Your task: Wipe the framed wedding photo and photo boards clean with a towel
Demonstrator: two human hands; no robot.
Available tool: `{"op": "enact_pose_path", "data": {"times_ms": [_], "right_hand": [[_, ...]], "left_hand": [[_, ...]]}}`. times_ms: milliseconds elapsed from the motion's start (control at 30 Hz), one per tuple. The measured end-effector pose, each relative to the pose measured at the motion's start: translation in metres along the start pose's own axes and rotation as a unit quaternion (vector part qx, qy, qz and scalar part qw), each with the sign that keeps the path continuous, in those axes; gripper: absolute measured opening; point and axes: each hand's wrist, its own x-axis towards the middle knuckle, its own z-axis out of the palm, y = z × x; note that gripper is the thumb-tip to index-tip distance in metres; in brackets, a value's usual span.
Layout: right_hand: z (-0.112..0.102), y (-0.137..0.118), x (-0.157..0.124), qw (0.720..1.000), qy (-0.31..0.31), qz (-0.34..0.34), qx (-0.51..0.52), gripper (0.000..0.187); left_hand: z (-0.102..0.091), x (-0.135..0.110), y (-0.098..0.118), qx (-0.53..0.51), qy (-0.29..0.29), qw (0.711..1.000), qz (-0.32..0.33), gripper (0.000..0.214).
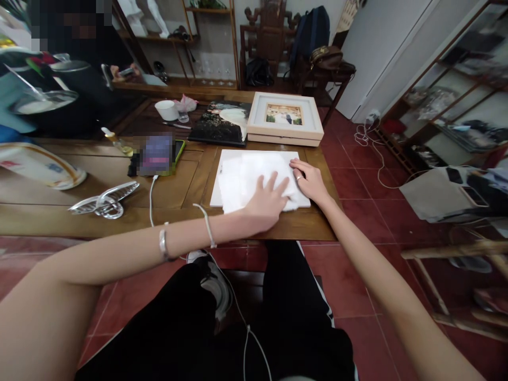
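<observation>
A thin white board (215, 197) lies flat on the wooden table, and a white cloth (234, 182) covers much of its top. My left hand (265, 205) presses on the cloth with its fingers spread and palm down. At the board's right edge, my right hand (311, 182) grips it with the fingers on top; a ring shows on one finger. Just beyond the board stands a pale wooden box (286, 136) with a framed photo of people in its lid. A dark picture panel (218, 124) lies to the box's left.
On the table's left are a silver hair claw clip (105, 201), a phone (179, 151) with a white cable, a dropper bottle (119, 144) and a white cup (166, 110). Another person (79, 58) holds something across the table. The table's right edge (331, 211) is close.
</observation>
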Motion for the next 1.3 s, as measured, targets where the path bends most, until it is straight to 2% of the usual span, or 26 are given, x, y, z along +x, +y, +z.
{"op": "enact_pose_path", "data": {"times_ms": [67,133,200,333,433,500,567,667,767,867,933,1000,1067,1167,1233,1300], "right_hand": [[0.000,0.000,0.000,1.000,0.000,0.000,0.003,0.034],[0.001,-0.001,0.000,1.000,0.000,0.000,0.006,0.034],[0.000,-0.001,0.000,1.000,0.000,0.005,0.009,0.034],[-0.002,-0.003,0.000,0.999,0.011,0.039,0.033,0.033],[-0.004,-0.002,0.000,0.994,0.044,0.067,0.080,0.037],[-0.002,0.003,0.001,0.989,0.063,0.072,0.113,0.041],[0.000,0.009,0.003,0.986,0.071,0.078,0.133,0.046],[0.003,0.017,0.005,0.978,0.080,0.095,0.165,0.050],[0.003,0.019,0.006,0.969,0.094,0.106,0.201,0.046],[-0.001,0.011,0.005,0.977,0.095,0.102,0.163,0.040],[-0.004,0.003,0.001,0.985,0.094,0.085,0.121,0.034],[-0.005,-0.004,-0.002,0.989,0.099,0.064,0.091,0.029],[-0.006,-0.009,-0.006,0.990,0.105,0.057,0.075,0.027],[-0.005,-0.012,-0.008,0.994,0.084,0.048,0.050,0.027],[-0.006,-0.012,-0.009,0.998,0.052,0.027,0.023,0.027],[-0.006,-0.012,-0.008,1.000,0.029,0.008,-0.006,0.028]], "left_hand": [[-0.001,-0.017,0.015,-0.003,0.034,0.999,0.020,0.037],[-0.002,-0.024,0.021,-0.005,0.052,0.998,0.030,0.036],[-0.004,-0.018,0.016,-0.017,0.029,0.999,0.022,0.039],[-0.004,0.024,-0.013,-0.048,-0.026,0.998,-0.033,0.045],[0.003,0.060,-0.030,-0.058,-0.017,0.993,-0.098,0.047],[0.007,0.077,-0.032,-0.070,-0.004,0.989,-0.134,0.044],[0.008,0.083,-0.027,-0.078,0.001,0.987,-0.140,0.041],[0.003,0.074,-0.009,-0.073,-0.006,0.993,-0.093,0.040],[-0.003,0.047,0.012,-0.064,-0.020,0.997,-0.029,0.039],[-0.006,0.018,0.026,-0.061,-0.024,0.997,0.030,0.038],[-0.008,0.004,0.025,-0.063,-0.017,0.996,0.061,0.039],[-0.009,0.001,0.013,-0.069,-0.023,0.995,0.063,0.041],[-0.010,0.008,-0.008,-0.073,-0.035,0.996,0.032,0.044],[-0.010,0.037,-0.047,-0.098,-0.007,0.995,0.005,0.047],[-0.008,0.061,-0.068,-0.151,0.028,0.988,0.021,0.042],[-0.005,0.086,-0.080,-0.215,0.067,0.974,0.039,0.034]]}}
